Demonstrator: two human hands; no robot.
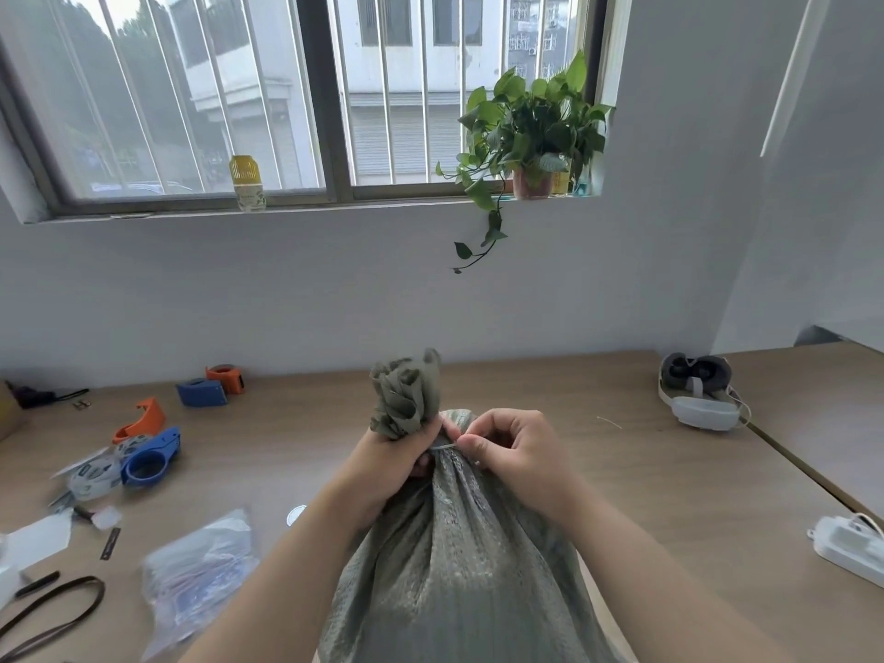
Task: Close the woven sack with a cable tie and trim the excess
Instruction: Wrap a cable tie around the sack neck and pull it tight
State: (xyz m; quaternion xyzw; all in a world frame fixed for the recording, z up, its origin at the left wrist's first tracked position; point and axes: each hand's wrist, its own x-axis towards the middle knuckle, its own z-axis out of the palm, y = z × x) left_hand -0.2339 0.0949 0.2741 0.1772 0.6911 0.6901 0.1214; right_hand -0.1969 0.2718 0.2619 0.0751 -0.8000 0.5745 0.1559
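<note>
The woven sack [454,557] is standing on the near middle of the wooden table [622,495], its grey-green cloth gathered into a neck and its mouth bunching up in a ruffle above that neck. The left hand [392,466] is wrapping the neck from the left side, its fingers curling fully closed around the gathered cloth just under the ruffle. The right hand [516,452] is sitting just right of the neck with its fingers curled in and its thumb and forefinger pinching shut on the pale cable tie [445,446], which is running as a thin strip between the two hands across the neck. Only that short stretch of the tie is showing; whether it is going all the way round the neck or is locked cannot be told, since the hands and cloth are covering the rest. The sack's lower part is being cut off by the near edge of the view. On the left of the table tape dispensers [148,459] in blue and orange are lying well apart from the sack, with a clear plastic bag [201,576] nearer. A headset [698,394] is resting on the far right, and a white charger [846,547] is lying at the near right edge.
</note>
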